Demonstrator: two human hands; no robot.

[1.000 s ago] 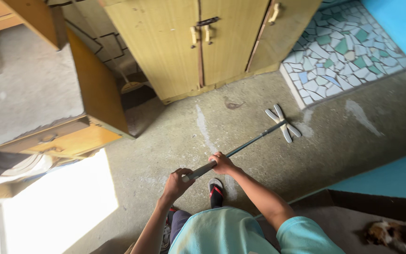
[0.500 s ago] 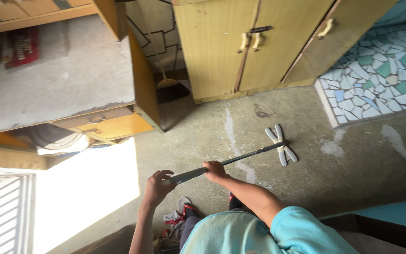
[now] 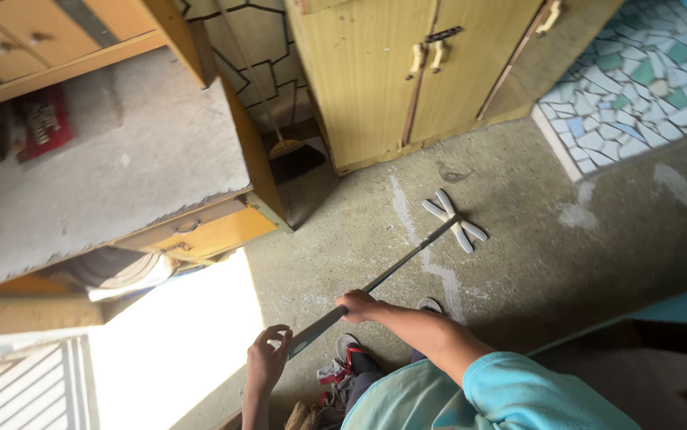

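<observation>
A long, thin dark metal mop handle (image 3: 383,275) slants across the grey concrete floor (image 3: 534,263), ending in a white X-shaped flat plastic mop head (image 3: 453,220) that lies on the floor in front of the yellow wooden cupboard (image 3: 383,72). The right hand (image 3: 357,305) is wrapped around the handle partway up. The left hand (image 3: 268,358) is at the handle's near end, fingers loosely curled, barely touching it. A grey concrete bench (image 3: 104,175) stands at the left.

Yellow wooden cabinet (image 3: 407,72), grey floor (image 3: 534,263) — mosaic tiles (image 3: 638,87), turquoise sleeve (image 3: 518,390)
</observation>
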